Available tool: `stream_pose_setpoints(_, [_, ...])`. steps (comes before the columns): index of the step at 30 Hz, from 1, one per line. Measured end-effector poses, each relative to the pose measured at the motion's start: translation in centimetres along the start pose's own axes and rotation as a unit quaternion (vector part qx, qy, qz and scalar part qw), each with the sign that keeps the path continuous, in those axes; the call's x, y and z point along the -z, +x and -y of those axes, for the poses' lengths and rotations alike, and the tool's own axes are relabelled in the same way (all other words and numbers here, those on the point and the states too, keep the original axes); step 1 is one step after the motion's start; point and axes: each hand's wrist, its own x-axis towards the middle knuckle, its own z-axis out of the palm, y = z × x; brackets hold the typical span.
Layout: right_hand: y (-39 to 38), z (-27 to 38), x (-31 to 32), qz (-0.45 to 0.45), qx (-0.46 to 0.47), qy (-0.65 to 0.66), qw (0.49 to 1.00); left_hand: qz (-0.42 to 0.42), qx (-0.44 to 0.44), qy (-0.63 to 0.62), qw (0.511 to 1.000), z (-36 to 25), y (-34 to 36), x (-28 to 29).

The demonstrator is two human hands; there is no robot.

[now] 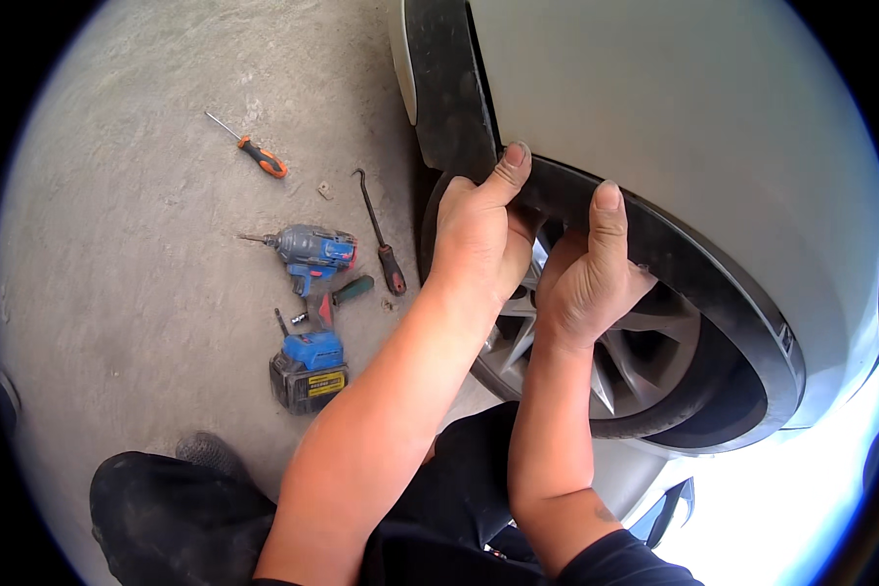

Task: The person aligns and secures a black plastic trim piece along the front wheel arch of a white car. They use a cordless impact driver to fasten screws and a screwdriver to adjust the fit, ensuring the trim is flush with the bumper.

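A black wheel arch trim (723,283) curves along the edge of a pale car body panel (674,98). My left hand (479,234) grips the trim near its upper left end, thumb on the outer face and fingers curled underneath, out of sight. Close beside it to the right, my right hand (596,283) holds the same trim, its thumb up against the outside and its fingers hidden behind the edge. Behind and below both hands is the wheel (640,361), with silver spokes and a dark tyre. The trim runs along the panel, with a dark seam between them.
On the concrete floor to the left lie an orange-and-black screwdriver (264,158), a hook tool (391,269), a blue cordless driver (313,249) with its battery, and a green-handled tool (355,287). A small clip-like piece (324,189) lies nearby. My bent knee (166,513) is at lower left.
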Motion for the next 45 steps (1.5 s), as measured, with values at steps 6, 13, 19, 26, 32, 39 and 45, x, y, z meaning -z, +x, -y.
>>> stream_pose_setpoints(6, [-0.1, -0.1, 0.4, 0.028, -0.01, -0.014, 0.999, 0.043, 0.012, 0.006, 0.999, -0.1, -0.2, 2.5])
stream_pose_setpoints(13, [0.0, -0.5, 0.7, 0.056, 0.002, 0.002, 0.998, 0.106, 0.017, 0.089, 0.99, -0.6, -0.5, 3.2])
stream_pose_setpoints(19, [0.4, -0.2, 3.0, 0.124, -0.047, -0.033, 0.991, 0.045, 0.022, 0.084, 0.995, 0.5, -0.8, 3.3])
stream_pose_setpoints(26, [0.1, -1.0, 4.3, 0.186, -0.035, -0.207, 0.96, -0.006, -0.011, 0.133, 0.991, 2.3, -1.6, 4.0])
stream_pose_setpoints(32, [-0.1, -1.5, 4.1, 0.164, 0.004, -0.236, 0.958, 0.033, 0.002, 0.171, 0.985, 1.2, -1.1, 4.5])
stream_pose_setpoints(39, [-0.5, -1.3, 3.2, 0.178, -0.024, -0.188, 0.966, 0.07, 0.132, 0.332, 0.931, -3.8, -0.6, 3.5])
stream_pose_setpoints(45, [-0.2, -1.8, 3.5, 0.146, 0.003, -0.142, 0.979, -0.092, -0.435, 0.302, 0.843, -18.8, 3.3, -5.0])
